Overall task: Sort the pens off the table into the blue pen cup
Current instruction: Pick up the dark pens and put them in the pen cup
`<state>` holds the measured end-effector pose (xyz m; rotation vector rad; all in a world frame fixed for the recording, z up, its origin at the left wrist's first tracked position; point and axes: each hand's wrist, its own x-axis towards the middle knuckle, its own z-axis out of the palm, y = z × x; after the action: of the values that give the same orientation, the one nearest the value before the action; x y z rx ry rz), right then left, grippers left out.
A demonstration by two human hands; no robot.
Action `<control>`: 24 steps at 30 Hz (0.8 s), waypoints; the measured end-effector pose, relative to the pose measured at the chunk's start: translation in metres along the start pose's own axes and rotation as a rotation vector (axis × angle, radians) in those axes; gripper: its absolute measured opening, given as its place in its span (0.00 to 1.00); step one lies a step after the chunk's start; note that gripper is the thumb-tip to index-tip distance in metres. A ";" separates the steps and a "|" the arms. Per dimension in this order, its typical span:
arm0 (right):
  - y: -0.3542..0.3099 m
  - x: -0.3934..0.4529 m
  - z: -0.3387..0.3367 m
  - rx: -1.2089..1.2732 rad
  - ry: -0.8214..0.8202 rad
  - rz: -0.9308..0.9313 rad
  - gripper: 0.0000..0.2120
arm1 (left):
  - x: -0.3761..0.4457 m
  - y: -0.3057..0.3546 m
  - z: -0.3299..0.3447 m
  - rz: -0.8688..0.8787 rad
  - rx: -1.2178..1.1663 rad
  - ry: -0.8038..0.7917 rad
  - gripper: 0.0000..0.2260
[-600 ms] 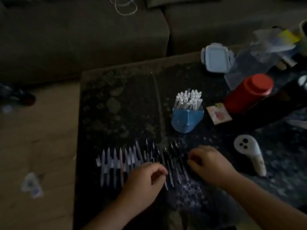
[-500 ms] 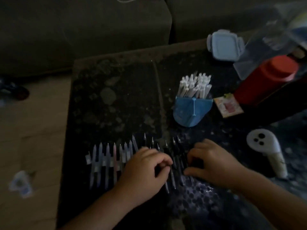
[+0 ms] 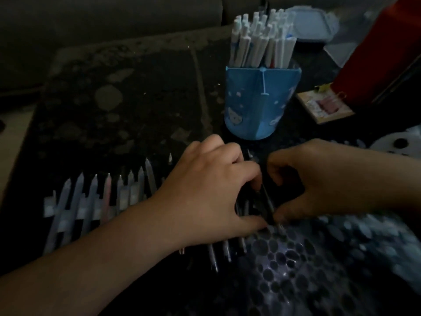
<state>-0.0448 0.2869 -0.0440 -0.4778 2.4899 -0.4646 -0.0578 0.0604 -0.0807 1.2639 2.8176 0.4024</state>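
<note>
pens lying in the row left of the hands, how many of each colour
Pale white pens: 7
Pinkish pen: 1
Total: 8
Dark pens under the left hand and right hand are too hidden to count.

Dark pens (image 3: 268,208) mostly buried under left hand (image 3: 205,195) and right hand (image 3: 323,179); count impossible to tell. Grip on them unclear in the gloom. Red thing (image 3: 382,53) cut off at right edge. Lidded box (image 3: 312,23) blurred, clipped at top.
</note>
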 end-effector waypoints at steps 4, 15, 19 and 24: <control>-0.002 0.006 -0.002 -0.092 -0.006 0.177 0.19 | -0.002 0.006 -0.008 -0.133 0.075 -0.086 0.27; -0.020 0.008 0.030 0.029 0.250 0.401 0.13 | -0.018 0.042 -0.004 -0.289 0.062 -0.064 0.16; -0.022 -0.004 0.029 0.120 0.272 0.440 0.10 | -0.044 0.049 -0.033 -0.274 0.017 0.042 0.11; -0.034 -0.022 0.046 0.188 0.401 0.463 0.11 | -0.082 0.041 -0.063 -0.464 -0.362 0.044 0.07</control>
<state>0.0073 0.2560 -0.0556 0.2954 2.7774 -0.6421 0.0192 0.0116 -0.0165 0.5229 2.7734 0.8615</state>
